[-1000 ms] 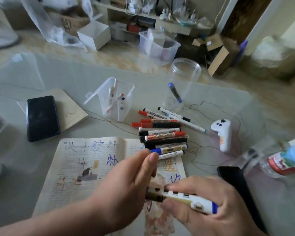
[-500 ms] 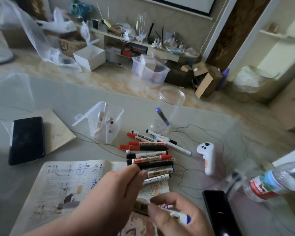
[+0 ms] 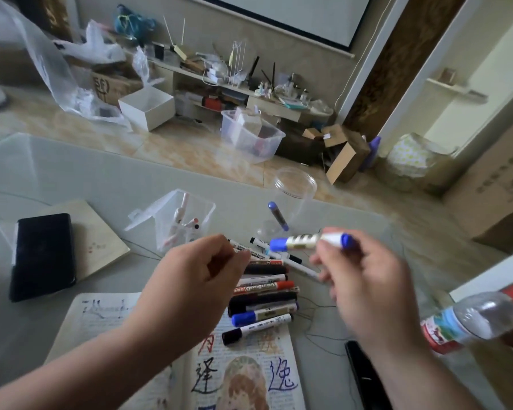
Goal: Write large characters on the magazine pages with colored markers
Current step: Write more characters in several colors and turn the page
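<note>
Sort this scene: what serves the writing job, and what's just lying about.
For the job: blue marker in the right hand, marker pile, magazine.
Lying about: black phone, water bottle, white box on the floor.

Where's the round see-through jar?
In the head view, the jar stands near the table's far edge, right of the clear box, behind the marker pile, a blue marker inside.

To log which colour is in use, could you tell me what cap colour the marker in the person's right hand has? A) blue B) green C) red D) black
A: the marker gripped by the right hand carries a blue cap at its free end, raised above the marker pile.
</note>
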Demonstrator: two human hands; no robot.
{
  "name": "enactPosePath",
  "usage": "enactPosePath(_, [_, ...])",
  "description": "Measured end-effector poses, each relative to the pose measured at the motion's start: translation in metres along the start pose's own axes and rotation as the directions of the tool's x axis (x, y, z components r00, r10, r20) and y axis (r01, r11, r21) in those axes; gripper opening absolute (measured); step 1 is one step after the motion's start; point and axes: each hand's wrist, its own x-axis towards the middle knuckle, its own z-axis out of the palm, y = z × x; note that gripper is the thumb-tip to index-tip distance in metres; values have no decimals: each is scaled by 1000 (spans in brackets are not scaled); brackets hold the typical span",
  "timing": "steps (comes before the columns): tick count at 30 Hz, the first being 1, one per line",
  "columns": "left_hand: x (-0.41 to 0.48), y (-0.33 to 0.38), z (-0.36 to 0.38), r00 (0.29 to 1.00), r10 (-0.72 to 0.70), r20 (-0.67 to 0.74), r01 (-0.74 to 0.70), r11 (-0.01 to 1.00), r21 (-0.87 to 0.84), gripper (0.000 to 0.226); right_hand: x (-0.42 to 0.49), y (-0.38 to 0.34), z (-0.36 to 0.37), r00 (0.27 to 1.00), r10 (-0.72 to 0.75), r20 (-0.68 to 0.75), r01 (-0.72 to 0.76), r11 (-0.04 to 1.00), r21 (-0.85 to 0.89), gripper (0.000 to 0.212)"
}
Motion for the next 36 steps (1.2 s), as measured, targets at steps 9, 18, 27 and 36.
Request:
enactPosePath(9, [1, -7, 1, 990, 139, -19, -138, 989, 43, 46, 159, 20, 17, 977, -18, -210, -16, 988, -156, 18])
enactPosePath(18, [6, -14, 3, 990, 140, -15, -139, 989, 53, 47, 168, 62, 39, 982, 163, -98, -184, 946, -265, 55])
enactPosePath(27, [7, -16, 1, 972, -67, 226, 6, 966, 260, 50, 24, 101, 40, 831, 363, 423, 2, 756, -654, 3])
enactPosePath(36, [-3, -21, -2, 827, -290, 482, -24, 838, 545, 43, -16, 123, 44, 746, 146, 649, 469, 576, -669, 23])
